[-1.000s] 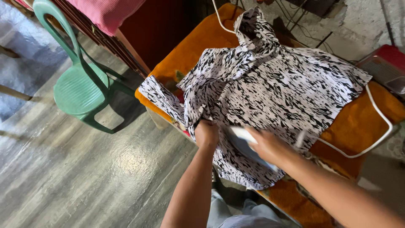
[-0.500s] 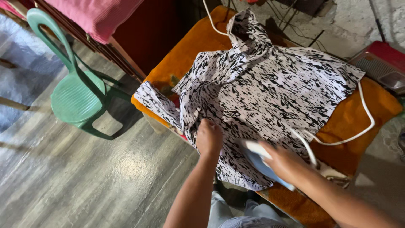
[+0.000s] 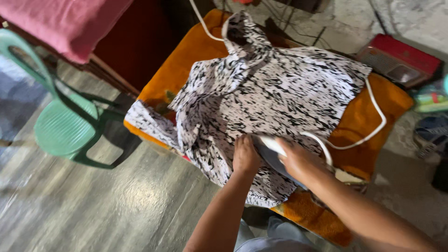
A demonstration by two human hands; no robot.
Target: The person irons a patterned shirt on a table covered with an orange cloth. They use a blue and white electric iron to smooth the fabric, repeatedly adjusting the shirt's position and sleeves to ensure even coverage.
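A black-and-white patterned shirt (image 3: 280,93) lies spread on an orange cloth-covered table (image 3: 186,56). My left hand (image 3: 245,156) presses down on the shirt's near part, fingers closed against the fabric. Just to its right, my right hand (image 3: 298,161) grips the handle of a white and blue electric iron (image 3: 269,148) resting on the shirt. The iron's white cord (image 3: 375,114) loops over the orange cloth to the right and runs off behind the shirt's collar.
A green plastic chair (image 3: 60,126) stands on the grey floor at left. A pink cloth (image 3: 65,23) covers furniture at top left. A red box-like appliance (image 3: 399,60) sits at the far right, with cables on the floor behind the table.
The iron and my right hand slid left, back toward my left hand. My left hand shifted slightly on the shirt. The view swung, so everything sits further left in frame.
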